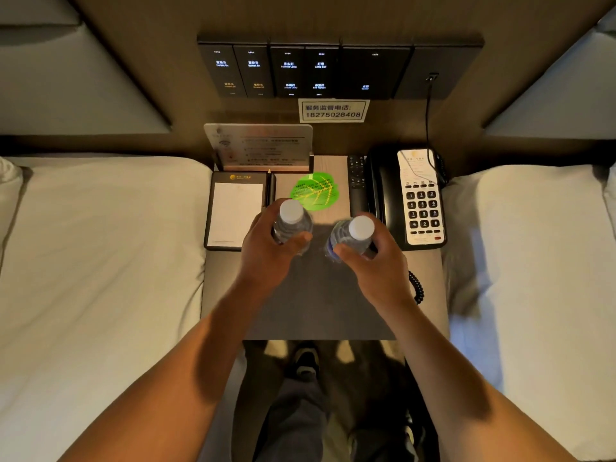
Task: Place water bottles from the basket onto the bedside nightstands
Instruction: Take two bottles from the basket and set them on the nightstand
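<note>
Two clear water bottles with white caps stand upright over the dark nightstand [320,305] between two beds. My left hand [266,255] is wrapped around the left bottle [292,217]. My right hand [380,261] grips the right bottle [356,233]. Both bottles are seen from above, near the middle of the nightstand top; I cannot tell whether their bases touch the surface. No basket is in view.
On the nightstand lie a notepad holder [233,211] at left, a green leaf-shaped card [315,193], a remote [356,181], a black telephone [410,198] at right and an upright info card [260,146] at the back. White beds flank both sides. A switch panel [306,71] is on the wall.
</note>
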